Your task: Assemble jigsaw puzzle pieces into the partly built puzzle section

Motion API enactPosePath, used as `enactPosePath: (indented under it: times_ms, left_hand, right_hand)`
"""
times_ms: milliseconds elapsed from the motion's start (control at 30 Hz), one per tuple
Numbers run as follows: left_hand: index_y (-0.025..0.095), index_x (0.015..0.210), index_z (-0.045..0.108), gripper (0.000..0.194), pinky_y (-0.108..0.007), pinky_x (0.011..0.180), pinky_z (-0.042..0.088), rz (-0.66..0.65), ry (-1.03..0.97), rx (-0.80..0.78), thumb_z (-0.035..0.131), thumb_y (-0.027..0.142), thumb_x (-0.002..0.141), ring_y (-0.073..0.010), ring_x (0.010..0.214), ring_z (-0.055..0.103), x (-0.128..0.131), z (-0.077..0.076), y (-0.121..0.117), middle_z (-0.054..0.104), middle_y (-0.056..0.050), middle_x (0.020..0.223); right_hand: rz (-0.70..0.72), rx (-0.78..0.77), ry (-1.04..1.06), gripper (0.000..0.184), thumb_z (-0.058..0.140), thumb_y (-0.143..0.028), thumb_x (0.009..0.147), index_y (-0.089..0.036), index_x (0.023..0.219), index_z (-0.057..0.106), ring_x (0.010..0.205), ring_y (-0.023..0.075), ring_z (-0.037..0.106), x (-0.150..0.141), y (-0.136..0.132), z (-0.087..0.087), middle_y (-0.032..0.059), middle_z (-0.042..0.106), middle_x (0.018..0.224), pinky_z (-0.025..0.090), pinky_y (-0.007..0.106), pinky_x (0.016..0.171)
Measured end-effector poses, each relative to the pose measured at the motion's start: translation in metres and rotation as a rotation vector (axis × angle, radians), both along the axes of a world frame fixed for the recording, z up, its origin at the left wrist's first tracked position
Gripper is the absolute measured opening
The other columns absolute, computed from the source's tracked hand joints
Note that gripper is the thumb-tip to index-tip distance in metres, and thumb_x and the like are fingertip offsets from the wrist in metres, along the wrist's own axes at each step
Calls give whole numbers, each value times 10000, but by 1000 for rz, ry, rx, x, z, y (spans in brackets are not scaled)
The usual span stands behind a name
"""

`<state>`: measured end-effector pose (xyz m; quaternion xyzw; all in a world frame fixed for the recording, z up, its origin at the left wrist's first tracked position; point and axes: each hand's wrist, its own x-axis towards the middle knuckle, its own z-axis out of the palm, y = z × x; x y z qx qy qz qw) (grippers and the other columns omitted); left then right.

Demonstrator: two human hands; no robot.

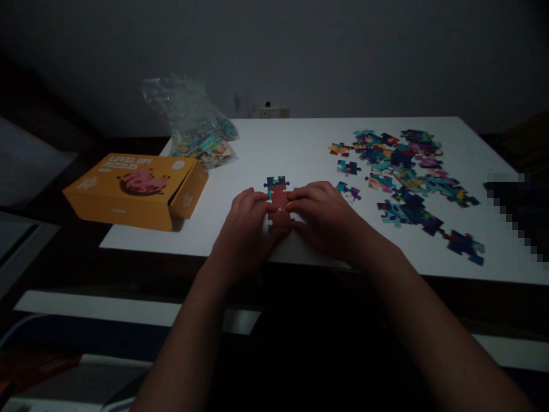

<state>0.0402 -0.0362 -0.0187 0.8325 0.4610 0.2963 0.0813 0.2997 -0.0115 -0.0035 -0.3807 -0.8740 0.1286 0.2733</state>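
Near the front edge of the white table lie a few joined jigsaw puzzle pieces [279,201], mostly reddish brown with a dark blue part at the top. My left hand [246,226] grips them from the left, its fingers and thumb curled at their edge. From the other side my right hand [323,214] pinches them, with fingertips on the upper right and the thumb low down. Fingers hide part of the pieces' sides. Closest to my right hand is a loose teal and purple puzzle piece [349,191].
A heap of loose puzzle pieces [403,160] spreads over the table's right side. At the left, a yellow puzzle box [141,186] overhangs the table edge with its end flap open. Behind it stands a clear plastic bag [201,134] holding more pieces. A wall with sockets [275,113] bounds the back.
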Motion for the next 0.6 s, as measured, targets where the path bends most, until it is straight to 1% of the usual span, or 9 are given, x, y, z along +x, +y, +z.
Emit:
enactPosePath:
  times_ms: [100,200,267,400,500,600]
  left_hand:
    - [219,1343,757,306,-684,1339,552,5,15,11,901,300,1084,-418,1484,687,3,3,1,792,-167,1454]
    - [206,1328,770,242,-626,1197,641,9,53,-12,853,293,1118,-399,1341,751,8,11,-2,819,-170,1374]
    - [217,1339,789,208,-586,1125,669,13,73,-21,814,272,1140,-380,1279,777,11,16,-5,834,-161,1348]
    - [222,1343,816,213,-566,1114,678,25,103,10,807,244,1131,-374,1284,796,15,20,-9,851,-176,1382]
    - [208,1355,818,262,-548,1086,685,4,89,29,838,242,1097,-368,1265,804,14,18,-8,856,-178,1379]
    - [209,1358,815,270,-537,1083,684,-14,51,33,841,251,1093,-360,1269,804,13,16,-7,855,-170,1384]
  right_hand:
    - [-31,17,-16,249,749,-238,1147,-313,1328,902,1394,377,740,0,0,-1,104,873,1503,523,593,1227]
    - [-23,61,-22,287,735,-216,1140,-309,1353,903,1365,372,742,2,-2,-1,95,878,1502,536,576,1207]
    - [-4,97,-37,301,725,-194,1130,-304,1339,912,1337,370,744,4,-3,-1,94,886,1489,546,560,1173]
    - [9,119,-77,306,711,-162,1121,-289,1309,916,1285,362,763,6,-5,-1,97,899,1466,557,545,1118]
    - [20,143,-27,272,719,-165,1116,-275,1270,916,1272,365,790,7,-3,-5,111,907,1435,569,549,1097]
    - [45,155,30,275,720,-177,1122,-292,1281,911,1273,353,819,8,0,-10,99,908,1443,585,543,1080]
